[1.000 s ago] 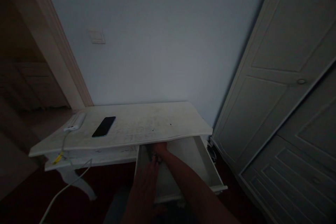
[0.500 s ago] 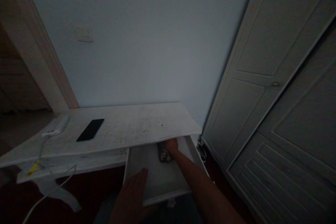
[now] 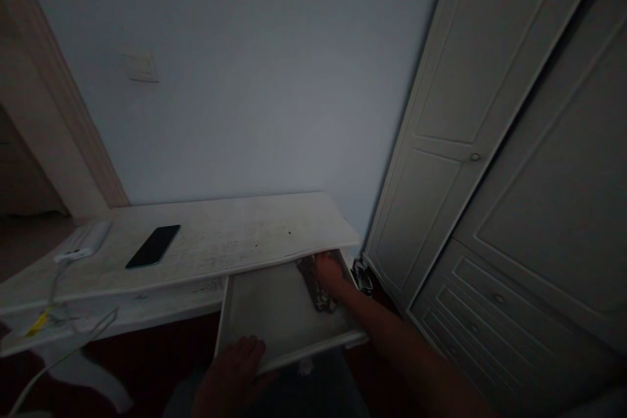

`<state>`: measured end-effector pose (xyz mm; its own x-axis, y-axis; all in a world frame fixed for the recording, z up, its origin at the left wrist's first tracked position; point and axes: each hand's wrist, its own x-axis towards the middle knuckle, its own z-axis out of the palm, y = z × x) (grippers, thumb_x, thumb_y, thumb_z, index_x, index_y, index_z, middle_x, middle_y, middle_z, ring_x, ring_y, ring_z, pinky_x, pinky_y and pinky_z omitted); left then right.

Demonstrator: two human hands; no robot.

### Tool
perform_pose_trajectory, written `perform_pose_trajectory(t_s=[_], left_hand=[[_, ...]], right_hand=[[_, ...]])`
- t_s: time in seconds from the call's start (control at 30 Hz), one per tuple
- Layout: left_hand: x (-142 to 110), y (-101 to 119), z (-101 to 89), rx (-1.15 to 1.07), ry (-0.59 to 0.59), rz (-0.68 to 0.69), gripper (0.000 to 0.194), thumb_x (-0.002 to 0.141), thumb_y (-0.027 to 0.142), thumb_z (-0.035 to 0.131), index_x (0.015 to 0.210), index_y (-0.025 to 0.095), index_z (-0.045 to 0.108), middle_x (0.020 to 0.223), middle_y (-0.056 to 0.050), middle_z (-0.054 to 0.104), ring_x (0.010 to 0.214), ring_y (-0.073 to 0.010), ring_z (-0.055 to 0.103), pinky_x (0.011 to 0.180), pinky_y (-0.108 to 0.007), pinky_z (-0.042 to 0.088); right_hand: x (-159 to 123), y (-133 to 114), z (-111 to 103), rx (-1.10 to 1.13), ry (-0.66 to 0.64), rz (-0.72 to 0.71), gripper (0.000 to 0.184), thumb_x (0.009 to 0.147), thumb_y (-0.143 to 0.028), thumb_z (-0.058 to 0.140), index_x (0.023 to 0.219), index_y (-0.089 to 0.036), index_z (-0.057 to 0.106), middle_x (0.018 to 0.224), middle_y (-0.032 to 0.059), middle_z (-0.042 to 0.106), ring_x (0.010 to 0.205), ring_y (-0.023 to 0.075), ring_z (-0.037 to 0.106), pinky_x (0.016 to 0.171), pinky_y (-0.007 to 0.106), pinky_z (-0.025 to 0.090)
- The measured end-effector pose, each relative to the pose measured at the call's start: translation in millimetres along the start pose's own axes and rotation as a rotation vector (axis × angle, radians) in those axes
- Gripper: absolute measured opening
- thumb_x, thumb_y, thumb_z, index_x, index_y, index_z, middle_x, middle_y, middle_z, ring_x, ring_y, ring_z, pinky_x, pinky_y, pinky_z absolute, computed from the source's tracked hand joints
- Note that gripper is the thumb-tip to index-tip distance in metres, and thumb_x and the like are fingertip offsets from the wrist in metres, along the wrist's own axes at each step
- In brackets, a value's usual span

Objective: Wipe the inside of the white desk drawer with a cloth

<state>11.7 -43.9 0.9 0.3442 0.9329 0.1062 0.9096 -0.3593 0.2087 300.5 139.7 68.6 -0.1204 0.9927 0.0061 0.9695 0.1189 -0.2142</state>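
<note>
A white desk [image 3: 230,238] has its drawer [image 3: 264,320] pulled out. My right hand [image 3: 329,272] reaches into the drawer's right side and is closed on a dark patterned flat object [image 3: 318,289], which tilts up out of the drawer. My left hand [image 3: 234,369] grips the drawer's front edge near its left corner, fingers curled over it. The room is dim and details of the object are hard to read.
A black phone [image 3: 153,246] and a white power bank [image 3: 83,241] with a cable lie on the desk's left part. A grey wardrobe [image 3: 509,163] stands close on the right. A door frame [image 3: 53,117] is at the left. Dark cables [image 3: 361,276] sit between desk and wardrobe.
My right hand has shifted from the drawer's back middle to its right side and lifted the dark object. My left hand slid back to the drawer's front edge. The view turned right.
</note>
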Motion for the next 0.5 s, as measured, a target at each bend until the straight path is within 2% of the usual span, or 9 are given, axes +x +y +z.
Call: perform_pose_trajectory(t_s=[0.1, 0.17, 0.27, 0.33, 0.37, 0.43, 0.5], left_hand=[[1.5, 7.1, -11.2, -0.003, -0.031, -0.001, 0.031, 0.099, 0.053, 0.069, 0.118, 0.031, 0.08, 0.126, -0.009, 0.082, 0.121, -0.0341, 0.076, 0.107, -0.047, 0.06], [3.2, 12.1, -20.4, 0.0, -0.049, 0.003, 0.026, 0.099, 0.05, 0.07, 0.112, 0.03, 0.079, 0.121, -0.009, 0.083, 0.115, -0.0337, 0.078, 0.104, -0.047, 0.062], [4.1, 15.5, -28.7, -0.026, -0.051, 0.043, 0.021, 0.1, 0.046, 0.068, 0.109, 0.03, 0.078, 0.116, -0.007, 0.083, 0.111, -0.0318, 0.078, 0.101, -0.044, 0.062], [3.3, 14.4, -28.4, -0.036, -0.025, 0.049, 0.02, 0.1, 0.045, 0.068, 0.11, 0.03, 0.078, 0.117, -0.007, 0.082, 0.112, -0.0313, 0.078, 0.1, -0.043, 0.062], [2.7, 13.0, -26.6, -0.032, -0.016, 0.049, 0.02, 0.1, 0.045, 0.068, 0.111, 0.03, 0.077, 0.118, -0.007, 0.082, 0.113, -0.0314, 0.077, 0.101, -0.043, 0.062], [1.5, 9.1, -20.6, -0.017, -0.012, 0.048, 0.021, 0.101, 0.045, 0.067, 0.112, 0.03, 0.077, 0.12, -0.007, 0.082, 0.115, -0.0315, 0.077, 0.102, -0.044, 0.062], [0.8, 5.2, -13.4, -0.013, -0.022, 0.058, 0.021, 0.102, 0.046, 0.067, 0.113, 0.032, 0.077, 0.124, -0.007, 0.081, 0.119, -0.031, 0.076, 0.105, -0.044, 0.061]], right_hand=[[-24.1, 4.6, -3.3, -0.032, -0.097, -0.183, 0.048, 0.097, -0.029, 0.066, 0.143, -0.015, 0.059, 0.146, 0.025, 0.064, 0.137, 0.0375, 0.063, 0.109, 0.051, 0.052], [-39.4, 7.3, -2.8, -0.04, -0.174, -0.285, 0.053, 0.095, -0.039, 0.07, 0.143, -0.019, 0.06, 0.147, 0.0211, 0.064, 0.138, 0.0386, 0.06, 0.109, 0.054, 0.053], [-55.1, 4.8, 3.0, -0.043, -0.298, -0.439, 0.079, 0.081, -0.057, 0.082, 0.148, -0.022, 0.056, 0.155, 0.0204, 0.057, 0.138, 0.0424, 0.059, 0.105, 0.057, 0.055], [-57.1, -1.5, 8.5, -0.041, -0.359, -0.569, 0.094, 0.071, -0.056, 0.091, 0.15, -0.022, 0.054, 0.156, 0.022, 0.056, 0.137, 0.0437, 0.06, 0.104, 0.056, 0.055], [-54.8, -5.4, 10.9, -0.019, -0.364, -0.6, 0.096, 0.067, -0.052, 0.094, 0.149, -0.021, 0.055, 0.155, 0.0217, 0.057, 0.136, 0.0434, 0.06, 0.105, 0.055, 0.055], [-44.2, -13.2, 13.7, 0.071, -0.307, -0.543, 0.09, 0.064, -0.045, 0.098, 0.143, -0.023, 0.06, 0.149, 0.0185, 0.062, 0.135, 0.0412, 0.062, 0.106, 0.052, 0.054], [-28.5, -20.6, 13.9, 0.172, -0.203, -0.398, 0.082, 0.069, -0.042, 0.096, 0.141, -0.022, 0.062, 0.148, 0.0183, 0.064, 0.136, 0.0401, 0.062, 0.109, 0.05, 0.052]])
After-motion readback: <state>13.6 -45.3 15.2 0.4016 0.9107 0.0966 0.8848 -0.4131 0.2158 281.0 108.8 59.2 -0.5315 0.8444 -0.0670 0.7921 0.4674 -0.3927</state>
